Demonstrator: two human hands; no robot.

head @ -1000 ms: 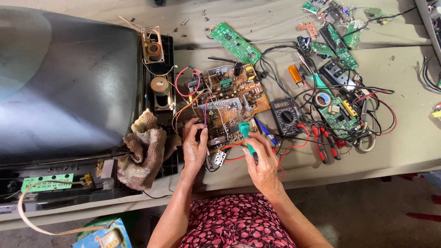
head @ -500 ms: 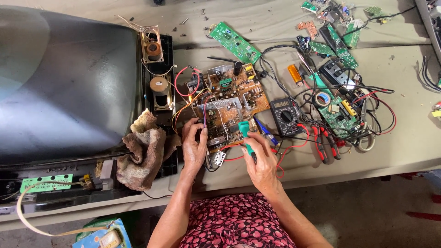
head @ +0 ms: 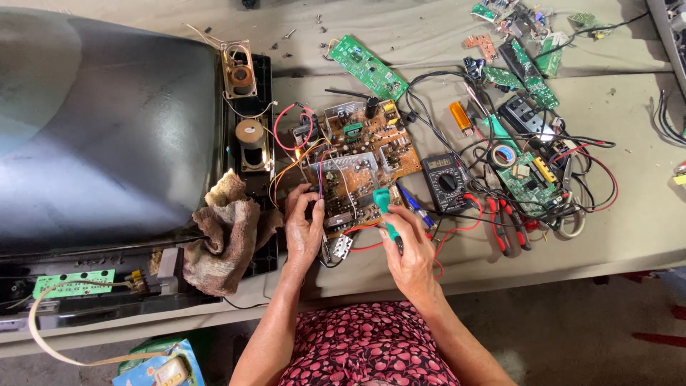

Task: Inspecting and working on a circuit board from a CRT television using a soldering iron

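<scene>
Circuit board (head: pixel 357 161), brown, lies at frame centre; the left hand (head: pixel 304 229) pinches its lower-left edge, fingers closed on it. The right hand (head: pixel 411 250) clasps a green-handled tool (head: pixel 384 211) at the board's lower-right edge. A multimeter (head: pixel 444 182) sits just right.

Even, soft daylight fills the scene, bright with only faint shadows under the cables near the table's (head: pixel 629 243) right edge. A pale sheen of glare lies across the dark television screen (head: pixel 100 129) at the left. Focus is sharp throughout; straight edges bow slightly toward the corners
</scene>
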